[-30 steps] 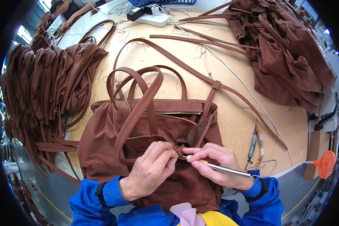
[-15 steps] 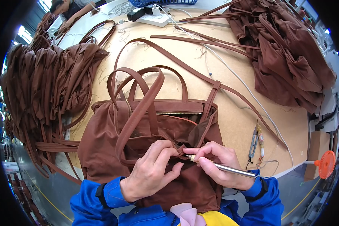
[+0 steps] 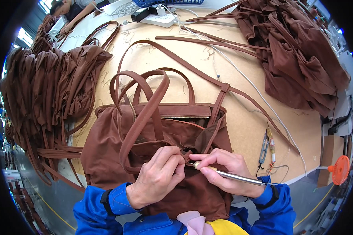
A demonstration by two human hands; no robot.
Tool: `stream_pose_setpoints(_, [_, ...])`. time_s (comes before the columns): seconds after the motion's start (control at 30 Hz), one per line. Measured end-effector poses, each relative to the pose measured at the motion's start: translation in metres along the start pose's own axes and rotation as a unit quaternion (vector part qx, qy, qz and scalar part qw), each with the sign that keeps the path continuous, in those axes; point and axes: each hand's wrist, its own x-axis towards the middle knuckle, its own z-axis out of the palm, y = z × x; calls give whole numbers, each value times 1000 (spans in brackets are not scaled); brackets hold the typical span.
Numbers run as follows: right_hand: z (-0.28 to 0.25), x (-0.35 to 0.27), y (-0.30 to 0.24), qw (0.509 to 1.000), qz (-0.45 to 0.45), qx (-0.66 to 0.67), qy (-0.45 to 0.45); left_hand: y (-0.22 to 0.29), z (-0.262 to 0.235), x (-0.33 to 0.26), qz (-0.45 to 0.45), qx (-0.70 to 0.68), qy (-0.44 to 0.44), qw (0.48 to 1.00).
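A brown handbag [image 3: 106,156] lies in front of me with its mouth partly open. A zip and two looped handles show along the top. My left hand [image 3: 159,174] is closed, pinching the bag's near upper rim between thumb and fingers. Held like a pen in my right hand [image 3: 227,172] is a slim corded pen-shaped tool [image 3: 239,177] with a silver handle and brass-coloured collar. Its tip points left at the rim, close beside my left fingertips. Whether the tip touches the material is too small to tell. A long strap [image 3: 184,64] runs from the bag across the table.
Piles of brown bags lie at left [image 3: 47,86] and right [image 3: 294,58]. Grey thread snips [image 3: 264,149] and a yellowish pen-like tool [image 3: 271,145] lie right of the bag. A white cable [image 3: 251,82] crosses the table from a power strip [image 3: 161,19]. Another person [image 3: 72,15] works at far left.
My left thumb has drawn in against the fingers. In my right hand, the pen-shaped tool has shifted slightly and its tip sits a little lower. The bag stays nearly in place.
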Motion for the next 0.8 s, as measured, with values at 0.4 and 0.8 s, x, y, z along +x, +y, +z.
stream_pose_setpoints(0.4, [1,1,2,999,-33,-19,1,-2,1,-1,0,-8,0,1000])
stream_pose_setpoints(0.8, [3,3,1,999,-44,-24,4,-2,0,-1,-3,-8,-4,1000])
